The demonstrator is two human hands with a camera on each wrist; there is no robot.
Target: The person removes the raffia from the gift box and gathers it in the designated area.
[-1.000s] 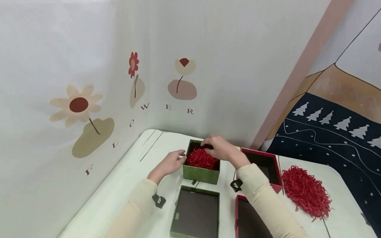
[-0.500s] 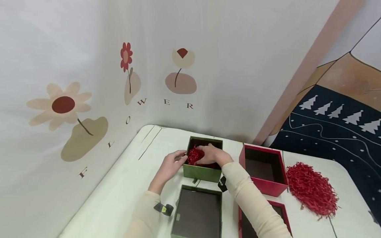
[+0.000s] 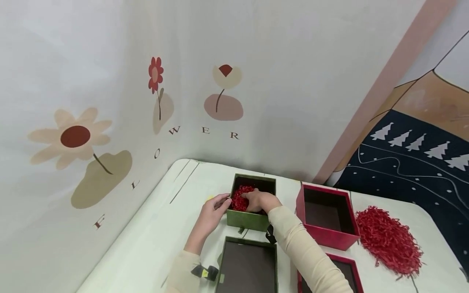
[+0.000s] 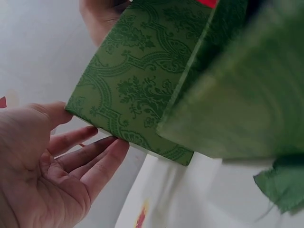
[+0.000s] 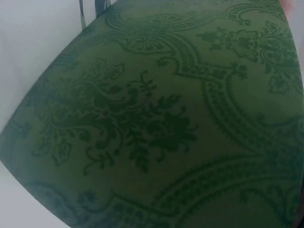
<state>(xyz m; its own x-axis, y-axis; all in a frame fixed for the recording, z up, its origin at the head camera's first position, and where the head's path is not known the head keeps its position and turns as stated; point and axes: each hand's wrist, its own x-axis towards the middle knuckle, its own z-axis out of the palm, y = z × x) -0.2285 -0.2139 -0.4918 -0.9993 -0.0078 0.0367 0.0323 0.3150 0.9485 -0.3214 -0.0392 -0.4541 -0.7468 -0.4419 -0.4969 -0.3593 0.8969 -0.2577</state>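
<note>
A green patterned box (image 3: 246, 220) stands uncovered, red shredded paper (image 3: 239, 200) heaped in its left part. My right hand (image 3: 262, 201) reaches down inside it, index finger and thumb against the paper; the other fingers are hidden. Only the box's green outer wall (image 5: 142, 118) fills the right wrist view. At the box's left side is my left hand (image 3: 213, 214). In the left wrist view, its thumb touches a corner of the box (image 4: 137, 71), and the loosely extended fingers (image 4: 102, 166) touch the lower edge.
A green lid (image 3: 249, 266) lies in front, dark inside up. To the right stands an empty red box (image 3: 327, 237), with a red lid (image 3: 346, 260) partly under the right sleeve. A pile of red shredded paper (image 3: 391, 241) lies at far right. Walls border the table's back and left.
My right hand has gone down into the green box, and the shredded paper there now sits more to the left. My left hand stays at the box's side. The view has shifted slightly.
</note>
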